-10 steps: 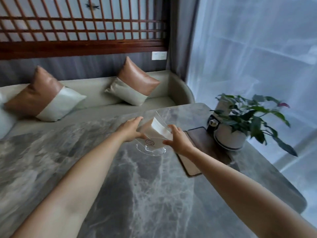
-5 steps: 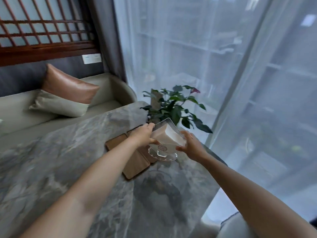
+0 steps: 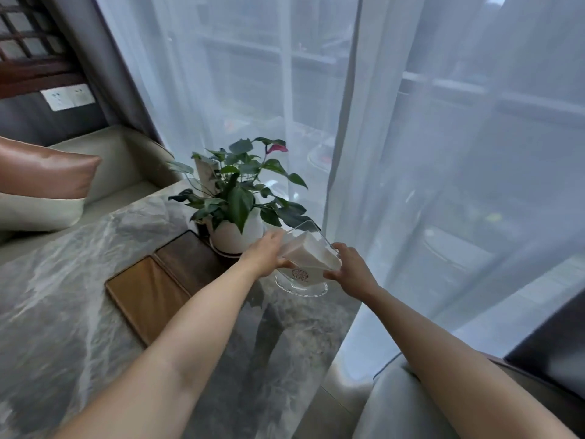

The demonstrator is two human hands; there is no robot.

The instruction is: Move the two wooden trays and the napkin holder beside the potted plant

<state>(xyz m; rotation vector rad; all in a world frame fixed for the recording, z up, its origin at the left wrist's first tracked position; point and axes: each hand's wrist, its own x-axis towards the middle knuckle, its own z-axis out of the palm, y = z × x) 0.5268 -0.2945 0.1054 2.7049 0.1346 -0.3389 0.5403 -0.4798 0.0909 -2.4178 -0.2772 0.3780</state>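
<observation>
A clear napkin holder (image 3: pixel 305 259) full of white napkins is held between my left hand (image 3: pixel 264 253) and my right hand (image 3: pixel 348 270), one on each side. Its round clear base is at or just above the marble table (image 3: pixel 63 296), right in front of the potted plant (image 3: pixel 235 198) in its white pot. Two wooden trays lie side by side to the left of the pot: a light one (image 3: pixel 148 293) nearer me and a dark one (image 3: pixel 190 264) behind it, partly hidden by my left forearm.
The table's right edge runs close to the holder, with a sheer white curtain (image 3: pixel 411 153) just beyond. A grey seat back (image 3: pixel 395 403) is at the lower right. A bench with a brown and cream cushion (image 3: pixel 41 185) lies at the left.
The holder has travelled right, past the trays, and lower, ending in front of the plant's pot. My view has swung right toward the curtain.
</observation>
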